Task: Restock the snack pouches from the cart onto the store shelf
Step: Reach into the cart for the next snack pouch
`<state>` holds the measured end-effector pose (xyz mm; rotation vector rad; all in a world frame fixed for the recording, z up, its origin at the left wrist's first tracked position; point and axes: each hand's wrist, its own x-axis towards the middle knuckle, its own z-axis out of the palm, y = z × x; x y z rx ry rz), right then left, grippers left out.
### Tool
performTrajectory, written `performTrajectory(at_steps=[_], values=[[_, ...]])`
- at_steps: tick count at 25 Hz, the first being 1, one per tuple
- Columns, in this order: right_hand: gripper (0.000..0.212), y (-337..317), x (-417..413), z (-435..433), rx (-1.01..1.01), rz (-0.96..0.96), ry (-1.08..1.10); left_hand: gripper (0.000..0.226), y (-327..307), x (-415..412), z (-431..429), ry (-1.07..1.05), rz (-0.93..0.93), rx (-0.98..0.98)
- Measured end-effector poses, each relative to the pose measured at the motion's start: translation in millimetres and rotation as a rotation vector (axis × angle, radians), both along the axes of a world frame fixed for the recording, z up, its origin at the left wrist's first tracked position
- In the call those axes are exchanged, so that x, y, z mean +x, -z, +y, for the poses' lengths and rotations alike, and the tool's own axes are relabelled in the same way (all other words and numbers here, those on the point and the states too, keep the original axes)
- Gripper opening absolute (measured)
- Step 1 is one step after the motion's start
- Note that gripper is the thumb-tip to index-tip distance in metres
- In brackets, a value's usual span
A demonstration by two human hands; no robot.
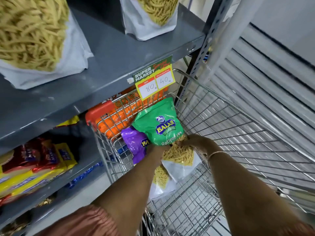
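Both my hands reach down into the wire cart [221, 116]. My left hand [156, 149] grips the lower edge of a green Balaji snack pouch [158, 123], with a purple pouch [134, 143] pressed against it on the left. My right hand [196, 142] pinches a clear pouch of yellow sev [180, 155] by its top. Another clear sev pouch [161, 181] lies lower in the cart. Two large sev pouches [34, 40] [151, 16] stand on the grey shelf [110, 53] above.
A price tag [155, 79] hangs from the shelf's front lip over the cart. Orange cookie packs [117, 116] fill the cart's far end. Yellow and red biscuit packs [34, 164] sit on the lower shelf at left. A slatted shutter [272, 74] stands at right.
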<state>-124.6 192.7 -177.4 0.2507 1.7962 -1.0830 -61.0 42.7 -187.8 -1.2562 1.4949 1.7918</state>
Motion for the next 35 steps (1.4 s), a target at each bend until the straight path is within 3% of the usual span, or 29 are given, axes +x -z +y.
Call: performTrajectory(at_steps=[5,13,16,20,27,35], values=[[0.048,-61.0,36.0,-10.7,-0.164,0.060,0.161,0.047,-67.4,15.6,-21.2,0.044,0.167,-0.153],[0.054,-214.8,105.3,-58.1,-0.249,0.440,0.289,0.058,-198.5,56.3,-73.9,0.200,0.426,-0.196],[0.058,-262.7,125.7,-103.8,-0.303,0.569,0.282,0.047,-248.9,82.6,-123.8,0.112,0.637,-0.264],[0.057,-304.3,131.3,-186.5,-0.400,0.707,0.152,0.046,-301.1,112.5,-203.5,-0.049,0.768,-0.374],[0.067,-333.7,131.7,-333.9,-0.537,0.851,0.007,0.051,-354.5,149.0,-333.8,-0.221,0.799,-0.598],[0.066,-317.2,109.5,-389.2,-0.595,0.783,0.025,0.049,-338.2,128.1,-375.0,-0.241,0.748,-0.657]])
